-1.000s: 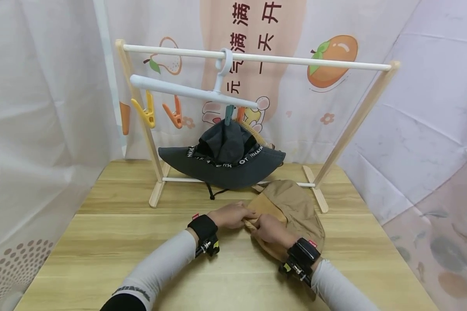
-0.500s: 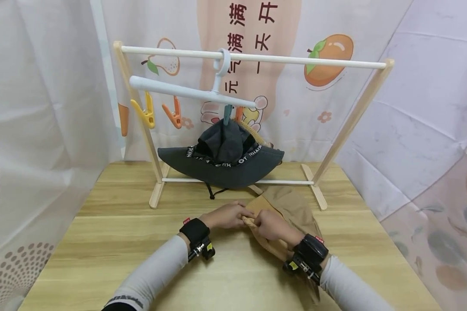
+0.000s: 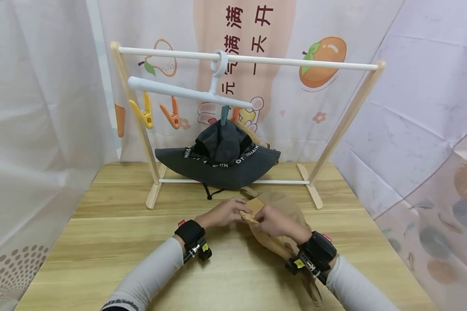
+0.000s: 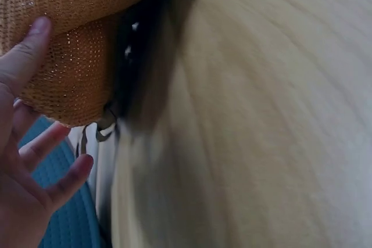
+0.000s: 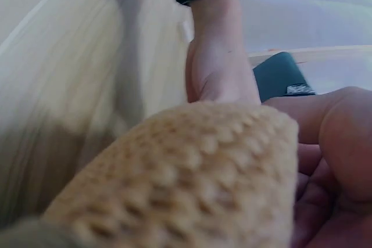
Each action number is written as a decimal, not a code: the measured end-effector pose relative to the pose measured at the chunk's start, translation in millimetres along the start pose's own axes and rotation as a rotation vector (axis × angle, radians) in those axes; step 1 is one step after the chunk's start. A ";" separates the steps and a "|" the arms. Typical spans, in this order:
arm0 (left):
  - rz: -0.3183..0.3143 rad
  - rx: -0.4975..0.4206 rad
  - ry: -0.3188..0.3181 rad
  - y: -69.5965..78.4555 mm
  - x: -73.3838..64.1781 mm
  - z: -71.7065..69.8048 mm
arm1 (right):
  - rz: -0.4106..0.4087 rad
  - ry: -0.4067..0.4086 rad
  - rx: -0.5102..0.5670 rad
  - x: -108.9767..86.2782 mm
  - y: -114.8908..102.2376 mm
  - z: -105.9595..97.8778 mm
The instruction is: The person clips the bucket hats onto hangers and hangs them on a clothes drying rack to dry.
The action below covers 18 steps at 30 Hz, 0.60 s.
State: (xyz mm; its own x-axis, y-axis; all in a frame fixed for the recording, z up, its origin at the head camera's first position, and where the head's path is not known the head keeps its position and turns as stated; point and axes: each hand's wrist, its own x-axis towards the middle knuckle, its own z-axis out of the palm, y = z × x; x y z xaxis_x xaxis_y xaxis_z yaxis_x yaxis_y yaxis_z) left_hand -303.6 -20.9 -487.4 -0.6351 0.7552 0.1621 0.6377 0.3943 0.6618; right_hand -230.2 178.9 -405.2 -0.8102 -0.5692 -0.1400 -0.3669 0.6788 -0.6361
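A tan cloth hat (image 3: 284,207) with a woven edge lies bunched on the table, its strap trailing toward the front. My left hand (image 3: 226,211) holds the left end of that edge; in the left wrist view the thumb (image 4: 35,45) presses on the coarse weave (image 4: 81,68), with fingers behind it. From the right, my right hand (image 3: 276,222) grips the same edge and covers part of the hat. The woven fold (image 5: 197,166) fills the lower right wrist view, beside curled fingers. Behind both hands hangs a dark bucket hat (image 3: 218,168).
A wooden rack (image 3: 332,129) spans the back of the table (image 3: 140,242). On its bar hangs a pale blue hanger (image 3: 187,92). A teal clip (image 3: 225,115) and an orange clip (image 3: 235,114) are above the dark hat; a yellow clip (image 3: 143,114) hangs at the left.
The tan hat has been drawn a little toward the front and its woven edge gathered up. My right wrist has shifted right, my left wrist slightly left. Both hands have kept hold.
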 end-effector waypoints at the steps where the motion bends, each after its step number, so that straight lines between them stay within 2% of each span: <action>1: -0.013 -0.033 0.010 0.4 -0.4 -0.7 | -0.004 -0.001 0.017 -0.7 -1.7 -1.8; 5: -0.061 -0.178 0.040 3.2 -1.1 -4.9 | 0.019 0.021 0.026 -3.0 -8.5 -8.7; 10: -0.098 -0.274 0.069 7.6 -1.7 -8.1 | 0.011 0.050 -0.014 -5.3 -13.9 -15.0; 13: -0.125 -0.321 0.088 10.9 -2.4 -8.8 | 0.005 0.041 0.041 -6.5 -16.0 -18.4; 18: -0.117 -0.425 0.112 16.4 -2.9 -8.9 | 0.014 0.037 0.097 -10.1 -18.4 -25.9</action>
State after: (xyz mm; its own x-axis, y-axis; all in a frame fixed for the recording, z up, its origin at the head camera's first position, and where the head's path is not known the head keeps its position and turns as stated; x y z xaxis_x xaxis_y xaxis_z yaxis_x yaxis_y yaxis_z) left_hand -295.3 -21.4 -470.5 -0.7507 0.6476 0.1309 0.3381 0.2062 0.9182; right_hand -227.0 184.1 -372.4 -0.8319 -0.5413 -0.1219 -0.3113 0.6373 -0.7049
